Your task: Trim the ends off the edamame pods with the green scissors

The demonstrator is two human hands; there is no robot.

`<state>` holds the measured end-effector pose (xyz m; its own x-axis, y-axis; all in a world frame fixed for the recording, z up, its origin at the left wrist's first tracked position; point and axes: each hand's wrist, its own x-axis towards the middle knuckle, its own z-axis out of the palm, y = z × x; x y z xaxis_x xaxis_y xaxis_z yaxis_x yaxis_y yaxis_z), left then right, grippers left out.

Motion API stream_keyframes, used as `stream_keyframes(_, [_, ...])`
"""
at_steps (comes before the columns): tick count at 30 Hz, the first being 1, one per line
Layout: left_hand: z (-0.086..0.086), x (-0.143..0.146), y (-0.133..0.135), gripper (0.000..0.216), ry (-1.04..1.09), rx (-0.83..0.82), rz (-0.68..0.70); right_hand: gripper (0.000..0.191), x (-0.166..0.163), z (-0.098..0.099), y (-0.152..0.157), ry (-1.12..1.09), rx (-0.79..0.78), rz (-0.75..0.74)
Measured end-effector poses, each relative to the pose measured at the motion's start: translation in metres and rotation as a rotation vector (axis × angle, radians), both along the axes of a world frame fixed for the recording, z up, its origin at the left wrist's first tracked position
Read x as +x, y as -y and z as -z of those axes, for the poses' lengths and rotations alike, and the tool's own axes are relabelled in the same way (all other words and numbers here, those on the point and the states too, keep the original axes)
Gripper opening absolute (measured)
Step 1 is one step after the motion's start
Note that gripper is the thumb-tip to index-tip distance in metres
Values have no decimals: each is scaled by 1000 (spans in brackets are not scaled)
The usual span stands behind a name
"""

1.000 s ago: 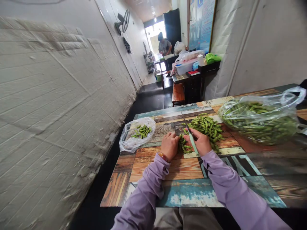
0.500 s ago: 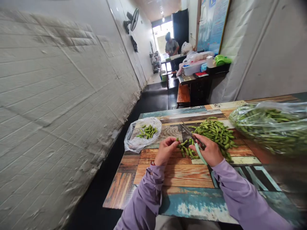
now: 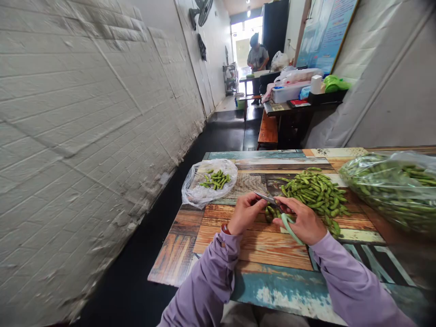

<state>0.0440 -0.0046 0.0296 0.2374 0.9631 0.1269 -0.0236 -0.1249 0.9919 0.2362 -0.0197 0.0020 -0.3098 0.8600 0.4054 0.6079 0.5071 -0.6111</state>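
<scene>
My right hand [image 3: 304, 221] is closed around scissors with pale green handles [image 3: 290, 229]. Their dark blades [image 3: 266, 198] point left and reach my left fingertips. My left hand [image 3: 245, 212] is pinched, thumb against forefinger, on an edamame pod that is mostly hidden by the fingers and blades. Beneath the scissors lie a few loose pods [image 3: 270, 213], partly covered by my right hand. Just beyond my right hand spreads a heap of green edamame pods [image 3: 315, 193]. To the left, an opened clear plastic bag [image 3: 194, 190] has a small pile of pods [image 3: 217, 180] on it.
A large clear bag full of pods [image 3: 391, 186] rests at the table's right. The patchwork-wood table [image 3: 265, 247] stands near a white brick-patterned wall [image 3: 85, 159]. Farther off are an orange bench [image 3: 268, 129], a cluttered table [image 3: 293, 105] and another person [image 3: 258, 56].
The scissor blades have closed and come to my left fingertips. Both hands are nearer each other. The whole view has shifted slightly, with the scene moving right.
</scene>
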Motion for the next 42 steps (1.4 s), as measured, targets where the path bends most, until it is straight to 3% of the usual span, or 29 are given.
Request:
stream_keyframes(14, [1,-3,-1,24,-47,46,21,48,3,12,-4,21,54,-1])
stream_keyframes(20, [5,-5,-4,20,-108,113,-49,46,-2,11,-4,-59,-4,51])
stream_keyframes(23, [4,-3,-3,21,-50,56,-59,44,-3,11,-4,-113,-43,88])
stream_keyframes(28, [0,-2,-2,28,309,-197,-52,46,-3,6,-4,-157,-22,165])
stream_keyframes(32, [-2,-3,-4,31,491,-276,-59,48,-2,8,-4,-130,-5,141])
stream_keyframes(42, [-3,0,0,33,431,-293,-15,49,-2,13,-5,-14,-4,-6])
